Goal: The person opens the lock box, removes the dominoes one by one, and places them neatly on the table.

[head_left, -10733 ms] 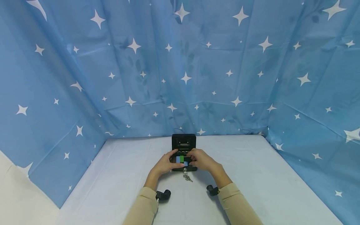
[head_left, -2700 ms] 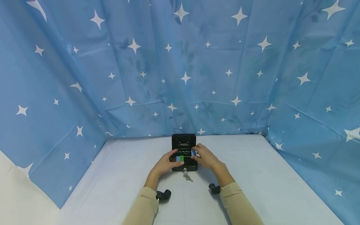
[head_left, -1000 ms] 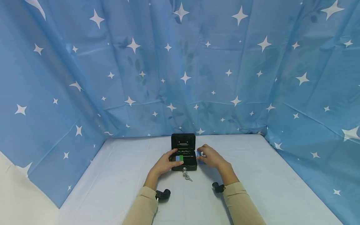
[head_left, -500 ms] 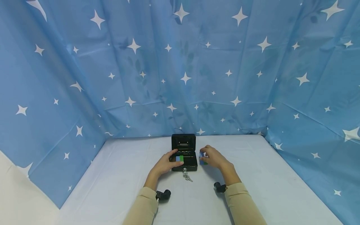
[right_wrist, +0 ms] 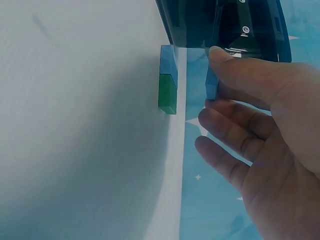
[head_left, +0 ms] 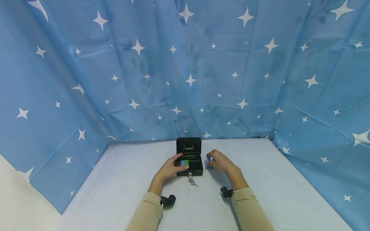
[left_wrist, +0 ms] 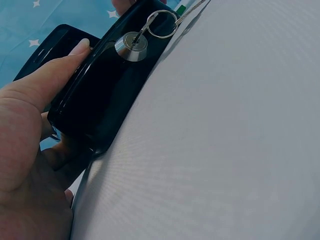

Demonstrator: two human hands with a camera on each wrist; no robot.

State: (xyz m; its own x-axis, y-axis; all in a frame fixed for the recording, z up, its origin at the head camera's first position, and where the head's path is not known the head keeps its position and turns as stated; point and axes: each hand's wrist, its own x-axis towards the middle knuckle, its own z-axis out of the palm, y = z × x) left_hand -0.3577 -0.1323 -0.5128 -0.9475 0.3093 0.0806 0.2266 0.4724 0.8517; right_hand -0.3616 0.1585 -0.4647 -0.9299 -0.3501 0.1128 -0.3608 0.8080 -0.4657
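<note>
A black cash box point(head_left: 190, 172) stands with its lid point(head_left: 189, 146) raised. My left hand point(head_left: 169, 167) grips its left side, thumb over the front rim in the left wrist view. Inside, near that thumb, lie a blue block point(head_left: 182, 163) and a green block point(head_left: 186, 162) side by side. To the right of the box, my right hand point(head_left: 219, 162) pinches a small blue block point(right_wrist: 212, 86) between thumb and fingers. It is held apart from another blue block point(right_wrist: 166, 60) and a green block point(right_wrist: 167, 95), which touch each other on the table.
A key sits in the lock point(left_wrist: 132, 46) at the box's front, and more keys point(head_left: 193, 183) hang from its ring onto the white tabletop point(head_left: 130, 173). A blue curtain with white stars point(head_left: 185, 80) rises behind the table and along its sides.
My right hand has lifted a blue block out of the box, carried it over the right edge and lowered it beside the box. My left hand has stayed in place.
</note>
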